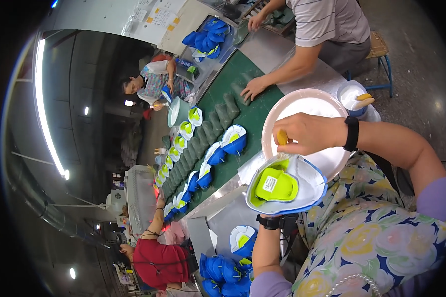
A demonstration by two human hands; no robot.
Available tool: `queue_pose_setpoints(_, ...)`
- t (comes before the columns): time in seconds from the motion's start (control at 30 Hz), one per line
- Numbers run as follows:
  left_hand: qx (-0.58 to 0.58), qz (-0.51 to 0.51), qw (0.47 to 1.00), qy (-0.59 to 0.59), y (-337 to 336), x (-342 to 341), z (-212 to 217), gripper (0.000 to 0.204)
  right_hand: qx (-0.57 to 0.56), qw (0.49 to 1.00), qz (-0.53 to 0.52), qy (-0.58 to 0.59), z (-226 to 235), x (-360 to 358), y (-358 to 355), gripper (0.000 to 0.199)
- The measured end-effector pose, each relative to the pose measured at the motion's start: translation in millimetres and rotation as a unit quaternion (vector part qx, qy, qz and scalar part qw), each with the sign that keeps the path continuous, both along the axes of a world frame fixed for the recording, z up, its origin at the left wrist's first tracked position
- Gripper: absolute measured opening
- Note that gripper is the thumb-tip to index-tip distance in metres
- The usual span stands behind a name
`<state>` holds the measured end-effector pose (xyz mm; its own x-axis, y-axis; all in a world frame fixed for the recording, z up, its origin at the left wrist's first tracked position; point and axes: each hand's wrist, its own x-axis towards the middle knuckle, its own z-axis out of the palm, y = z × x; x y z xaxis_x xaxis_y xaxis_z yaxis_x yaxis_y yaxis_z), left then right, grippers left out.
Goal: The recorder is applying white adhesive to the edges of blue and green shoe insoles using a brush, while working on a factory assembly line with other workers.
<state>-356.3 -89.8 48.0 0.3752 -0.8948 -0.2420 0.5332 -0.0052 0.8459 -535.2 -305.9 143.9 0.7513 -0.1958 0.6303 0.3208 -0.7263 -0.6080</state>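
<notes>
The left hand, hidden under the shoe upper (286,184) apart from its wrist and black watch (270,222), holds the upper from below; how its fingers are set cannot be told. The upper is white with a blue rim and a lime-green insole facing up, and it hangs just past the near edge of the green belt (248,119), overlapping the near rim of a white bowl (282,106). The right hand (309,133), a black band on its wrist, is closed on a small yellow brush (282,137), fingers pinched together around it, right above the upper's far edge and over the bowl's near side. Beyond the bowl's far rim stands a white pot (351,95) with a yellow-handled tool resting in it. Along the belt a row of more blue-and-white uppers (233,140) runs toward its far end, beside a line of dark green moulds (218,119). A second person in a striped shirt rests one hand (253,88) flat on the belt's right edge. A pile of blue uppers (223,272) lies below the belt's near end, next to a person in a red shirt (161,262). Another blue pile (208,34) sits by the belt's far corner.
</notes>
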Motion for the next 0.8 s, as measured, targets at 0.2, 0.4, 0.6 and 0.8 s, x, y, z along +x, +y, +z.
queue_pose_setpoints(0.2, -0.017, 0.022, 0.999, -0.041, 12, -5, 13, 0.041, 0.112, 0.975, 0.01, 0.191, 3, -5, -18, 0.021)
queue_pose_setpoints(0.4, -0.031, 0.056, 0.995, -0.073, -7, 0, 29, 0.041, 0.082, 0.995, -0.04, 0.033, 3, -22, -6, 0.019)
queue_pose_setpoints(0.6, -0.097, 0.017, 0.989, -0.11, 3, 25, 0, 0.042, -0.113, 0.989, 0.048, -0.08, -22, -20, 5, 0.009)
queue_pose_setpoints(0.8, -0.024, 0.085, 0.995, -0.055, 5, 18, 11, 0.036, -0.045, 0.997, 0.02, -0.051, -7, -27, 1, 0.013)
